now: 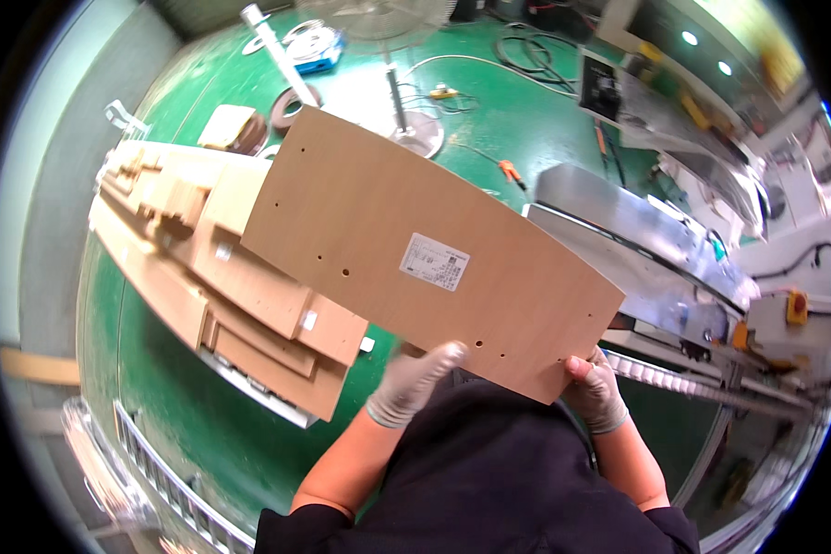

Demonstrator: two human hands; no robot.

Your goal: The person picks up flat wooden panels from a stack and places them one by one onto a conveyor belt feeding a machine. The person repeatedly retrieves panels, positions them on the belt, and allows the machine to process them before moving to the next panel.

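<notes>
A large light-brown wooden panel (369, 212) is held tilted in front of my body, with several small drilled holes and a white printed label (434, 262) on its face. My right hand (598, 392), in a pale glove, grips the panel's near right corner with the thumb on top. Along the near edge, my gloved left hand (413, 380) supports the panel. Its thumb lies at the edge, and its other fingers are hidden beneath the board.
Stacked wooden panels (249, 286) rest low on the left. On the right stands a metal machine (619, 226) with a white roller conveyor (674, 380). A fan's round base (418, 136) and cables (535, 60) sit on the green floor beyond. A metal rail (180, 485) is at the lower left.
</notes>
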